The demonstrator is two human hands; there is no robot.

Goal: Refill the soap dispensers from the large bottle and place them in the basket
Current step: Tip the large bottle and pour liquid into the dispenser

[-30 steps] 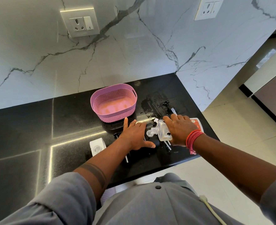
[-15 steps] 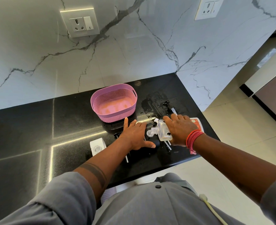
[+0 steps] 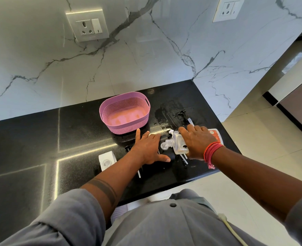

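Clear plastic dispenser bottle [image 3: 177, 143] lying on its side on the black granite counter [image 3: 40, 148], open neck toward the left, just in front of the pink perforated basket [image 3: 125, 113], which holds no dispensers yet. Covered along its right side by the right hand [image 3: 197, 142], fingers draped over it in what looks like a loose hold rather than a clench. Pressed flat by the left hand [image 3: 149, 148], fingers straight and spread, a black dispenser [image 3: 166, 153] mostly hidden beneath. Best stood upright before any pouring, neck up and braced with one palm. Orange-and-white refill pouch [image 3: 215, 134] peeking out beyond the right hand; worth a two-handed lift if floppy. Loose pump heads with white dip tubes scattered about, and wet patches on the counter, so likely slippery
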